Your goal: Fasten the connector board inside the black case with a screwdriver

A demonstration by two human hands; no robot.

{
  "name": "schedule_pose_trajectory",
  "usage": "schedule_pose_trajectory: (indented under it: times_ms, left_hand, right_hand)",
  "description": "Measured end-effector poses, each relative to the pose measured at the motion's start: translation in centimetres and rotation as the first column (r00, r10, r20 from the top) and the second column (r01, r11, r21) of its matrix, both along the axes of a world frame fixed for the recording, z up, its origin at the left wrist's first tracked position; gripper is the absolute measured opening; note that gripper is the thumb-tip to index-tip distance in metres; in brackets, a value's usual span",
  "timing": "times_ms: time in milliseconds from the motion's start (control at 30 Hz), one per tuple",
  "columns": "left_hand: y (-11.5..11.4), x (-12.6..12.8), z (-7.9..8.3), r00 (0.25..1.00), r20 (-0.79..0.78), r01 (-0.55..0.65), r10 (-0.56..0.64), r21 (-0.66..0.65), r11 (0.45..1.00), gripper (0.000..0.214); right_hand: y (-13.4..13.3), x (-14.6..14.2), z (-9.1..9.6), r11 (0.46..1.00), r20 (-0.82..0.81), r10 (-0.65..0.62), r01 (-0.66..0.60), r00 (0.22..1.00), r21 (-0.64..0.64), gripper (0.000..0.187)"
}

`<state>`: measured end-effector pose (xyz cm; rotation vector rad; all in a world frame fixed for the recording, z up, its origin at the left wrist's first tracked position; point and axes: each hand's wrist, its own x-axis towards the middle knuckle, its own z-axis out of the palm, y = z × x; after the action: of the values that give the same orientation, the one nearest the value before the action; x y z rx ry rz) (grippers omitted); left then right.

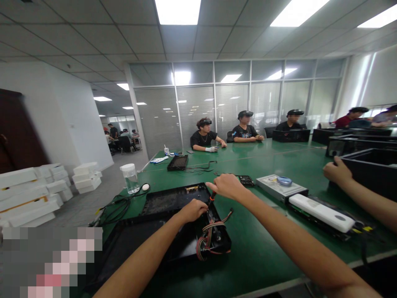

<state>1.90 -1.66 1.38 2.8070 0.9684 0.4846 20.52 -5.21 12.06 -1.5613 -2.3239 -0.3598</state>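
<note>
A black casing [149,244] lies open on the green table in front of me, with a black panel [167,200] behind it. My right hand [228,186] is closed around a screwdriver [212,198] with a red and black handle, held upright over the casing's right end. Just left of its tip, my left hand [194,210] has its fingertips pinched together at the casing's inner parts. What they hold, if anything, is hidden. Striped ribbon wires [206,244] loop over the casing's right end, close to both hands.
Right of my arm lie a metal drive [279,186] with a blue round tape roll [284,181] on it and a white device [322,212]. Another person's hand [339,171] touches a large black case. At left stand a water cup [130,178] and black cables [116,209].
</note>
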Motion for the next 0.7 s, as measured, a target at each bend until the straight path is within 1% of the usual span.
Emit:
schedule_pose_trajectory:
  times_ms: [33,67,133,200,233,333,367,467,500,600,633,700]
  left_hand:
    - [0.0,0.0,0.0,1.000,0.001,0.004,-0.004,-0.001,1.000,0.020]
    - [0.0,0.0,0.0,1.000,0.003,0.004,-0.004,-0.004,1.000,0.020]
    - [0.0,0.0,0.0,1.000,0.009,-0.006,0.006,-0.011,1.000,0.019]
    - [0.0,-0.1,0.0,1.000,0.007,-0.014,0.014,-0.018,1.000,0.019]
    - [0.0,-0.1,0.0,1.000,0.005,-0.016,0.016,-0.020,1.000,0.019]
    - [0.1,-0.2,-0.1,1.000,0.002,-0.013,0.013,-0.029,0.999,0.018]
    - [0.0,-0.2,-0.1,1.000,0.004,-0.013,0.013,-0.033,0.999,0.018]
    - [-0.1,-0.2,0.1,1.000,0.002,-0.021,0.021,-0.049,0.999,0.018]
    - [-0.2,-0.3,0.2,1.000,0.000,-0.028,0.028,-0.055,0.998,0.018]
    - [-0.3,-0.2,0.3,0.999,-0.007,-0.041,0.040,-0.078,0.996,0.018]
    - [-0.3,-0.2,0.4,0.999,-0.007,-0.041,0.041,-0.083,0.996,0.018]
    - [-0.3,-0.3,0.3,0.999,-0.005,-0.039,0.039,-0.084,0.996,0.017]
  right_hand:
    - [0.0,0.0,0.2,1.000,0.020,-0.021,0.021,1.000,-0.005,0.055]
    - [0.0,0.1,0.4,1.000,0.040,-0.008,0.009,0.999,-0.024,0.054]
    - [0.0,-0.1,0.8,0.990,0.064,0.100,-0.093,0.993,-0.105,0.046]
    - [0.0,-0.6,1.3,0.968,0.077,0.200,-0.185,0.977,-0.169,0.041]
    - [-0.1,-1.0,1.5,0.968,0.089,0.202,-0.185,0.975,-0.169,0.042]
    - [-0.2,-2.0,1.9,0.994,0.121,0.068,-0.057,0.990,-0.089,0.054]
    - [-0.2,-2.2,2.0,0.995,0.121,0.055,-0.044,0.991,-0.095,0.054]
    - [-0.4,-2.2,2.2,0.966,0.128,0.185,-0.156,0.974,-0.208,0.046]
    - [-0.4,-2.1,2.2,0.961,0.142,0.197,-0.162,0.970,-0.222,0.047]
    - [-0.3,-1.6,2.2,0.983,0.177,0.090,-0.059,0.980,-0.174,0.057]
    - [-0.2,-1.4,2.2,0.983,0.169,0.083,-0.052,0.982,-0.178,0.055]
    - [-0.1,-1.2,2.1,0.966,0.137,0.164,-0.131,0.977,-0.225,0.046]
